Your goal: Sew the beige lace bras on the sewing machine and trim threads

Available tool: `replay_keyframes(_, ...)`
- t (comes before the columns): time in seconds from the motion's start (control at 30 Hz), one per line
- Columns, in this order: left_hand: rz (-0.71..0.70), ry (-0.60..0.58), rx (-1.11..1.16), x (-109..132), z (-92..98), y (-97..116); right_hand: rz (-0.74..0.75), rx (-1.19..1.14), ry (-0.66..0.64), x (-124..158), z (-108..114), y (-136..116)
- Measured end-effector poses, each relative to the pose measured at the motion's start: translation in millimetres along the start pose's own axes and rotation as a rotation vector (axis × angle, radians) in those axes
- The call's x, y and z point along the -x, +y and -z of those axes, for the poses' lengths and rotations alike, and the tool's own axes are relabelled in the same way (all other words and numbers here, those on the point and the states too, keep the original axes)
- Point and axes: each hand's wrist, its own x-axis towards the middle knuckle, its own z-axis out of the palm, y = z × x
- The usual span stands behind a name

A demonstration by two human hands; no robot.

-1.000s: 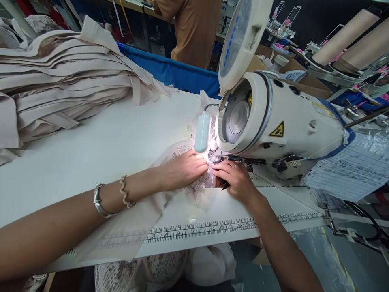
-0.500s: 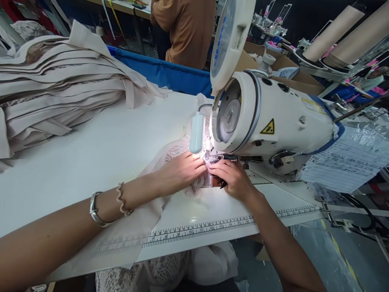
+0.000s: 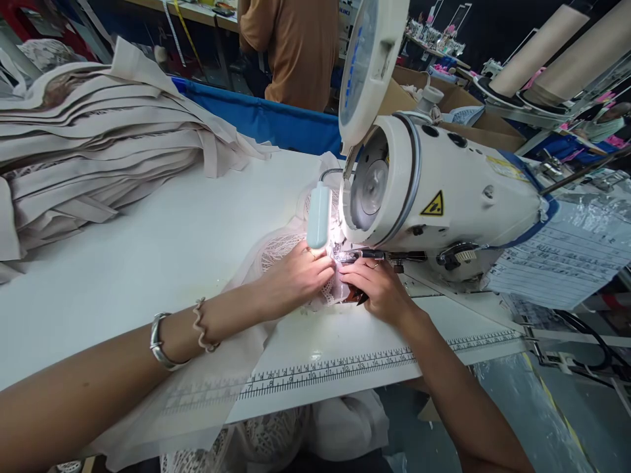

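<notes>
I can't tell whether your left hand [image 3: 298, 279] or right hand [image 3: 378, 286] pinches lace [image 3: 273, 249]; uneven tugging could pucker it between them.

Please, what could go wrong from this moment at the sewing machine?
The left hand and right hand are both close to the brightly lit area under the sewing machine, so one might be hurt. Also, the sheer fabric hangs over the front edge of the table; it could drag and pull the work crooked.
</notes>
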Motion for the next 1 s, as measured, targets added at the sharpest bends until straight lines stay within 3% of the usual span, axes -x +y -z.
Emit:
replay_keyframes(0.2,0.037,0.054,0.019,1.4,-2.9,-0.4,-0.022,-0.02,-0.019,1.6,-1.7,1.3)
replay_keyframes(0.4,0.125,0.013,0.022,3.3,-6.0,5.0,-0.009,-0.01,0.012,0.5,-0.9,-0.2)
replay_keyframes(0.63,-0.105,0.018,0.227,0.6,-7.9,10.1,-0.014,-0.026,0.023,0.3,-0.3,-0.4)
replay_keyframes(1.0,-0.061,0.034,0.196,4.4,-11.0,1.4,-0.017,-0.057,0.054,2.0,0.6,-0.1)
